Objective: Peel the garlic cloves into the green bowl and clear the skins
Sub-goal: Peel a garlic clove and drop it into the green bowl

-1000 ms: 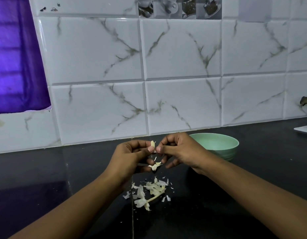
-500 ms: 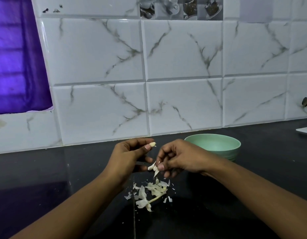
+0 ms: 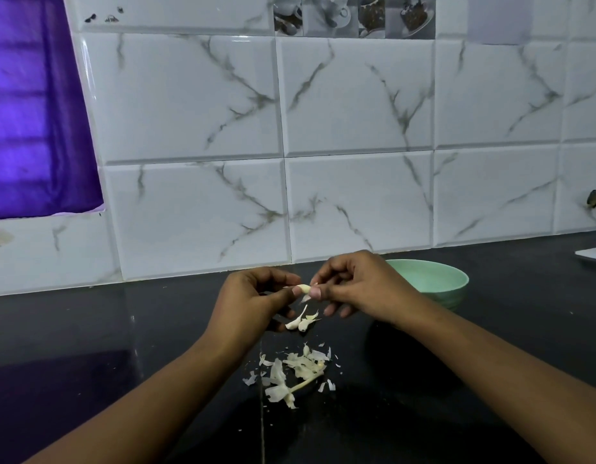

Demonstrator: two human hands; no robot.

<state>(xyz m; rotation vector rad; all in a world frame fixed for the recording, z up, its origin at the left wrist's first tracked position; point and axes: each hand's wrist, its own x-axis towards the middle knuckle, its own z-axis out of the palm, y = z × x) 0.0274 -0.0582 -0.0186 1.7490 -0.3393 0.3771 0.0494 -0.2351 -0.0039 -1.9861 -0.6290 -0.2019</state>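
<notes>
Left hand: the left hand (image 3: 253, 303) is raised above the worktop (image 3: 89, 329), left of centre, with its fingers curled toward the right.
Left grip: narrow; thumb and forefinger tips pinch the left end of a garlic clove (image 3: 304, 288).
Right hand: the right hand (image 3: 363, 286) faces the left at the same height, knuckles up.
Right grip: narrow too; thumb and forefinger close on the right end of the same clove, the other fingers loosely curled below.
Garlic clove: small and pale, lying level between the 2 grips, in the air and well above the worktop (not in the bowl).
Loose strip: a thin strip of skin (image 3: 306, 298) hangs just under the clove.
Spare cloves: 2 spare cloves (image 3: 298, 324) with papery tails sit lower, against the left hand's curled lower fingers; how firmly they are held I cannot tell.
Green bowl: the green bowl (image 3: 433, 279) stands on the worktop to the right and slightly farther off, its left rim hidden behind the right hand; its contents cannot be seen.
Skins: a loose pile of skins (image 3: 296, 373) with 1 pale stalk lies on the worktop nearer the camera, between the 2 forearms.
Worktop: dark and glossy.
Far side: a white tiled wall (image 3: 356, 112) with grey veins, and a purple curtain (image 3: 29, 112) at far left.
</notes>
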